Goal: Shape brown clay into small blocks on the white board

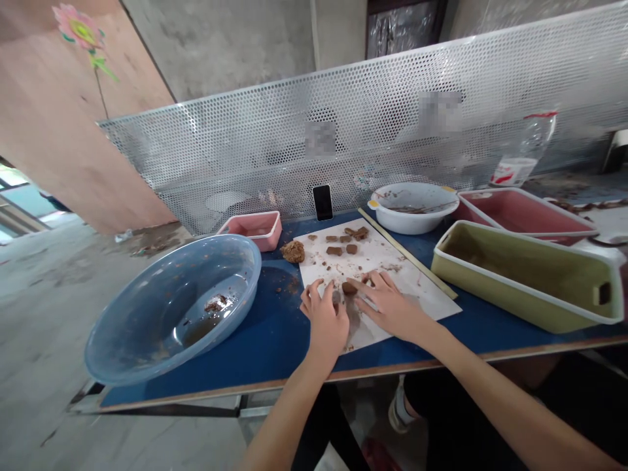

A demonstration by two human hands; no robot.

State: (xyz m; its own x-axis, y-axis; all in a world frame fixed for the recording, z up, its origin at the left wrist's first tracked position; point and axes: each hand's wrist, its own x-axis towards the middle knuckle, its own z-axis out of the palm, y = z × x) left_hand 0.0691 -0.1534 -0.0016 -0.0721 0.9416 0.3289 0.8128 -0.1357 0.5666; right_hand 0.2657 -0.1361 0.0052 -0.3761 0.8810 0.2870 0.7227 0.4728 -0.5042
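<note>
A small brown lump of clay (349,288) sits on the white paper (432,315) between my two hands. My right hand (392,307) touches its right side with the fingertips, the other fingers spread over the sheet. Just left of the lump, my left hand (326,320) rests with curved fingers apart; nothing shows in its grasp. Farther up the paper lie several brown clay pieces (334,250), some blocky, along with crumbs. A larger rough brown clump (293,251) lies at the paper's left edge.
A large blue basin (147,294) with murky water stands left, a pink tub (275,232) behind it. A phone (322,202) leans on the perforated metal screen (235,144). Right are a yellowish strip (407,254), white basin (417,224), green trough (510,288), red trough (530,209) and bottle (523,154).
</note>
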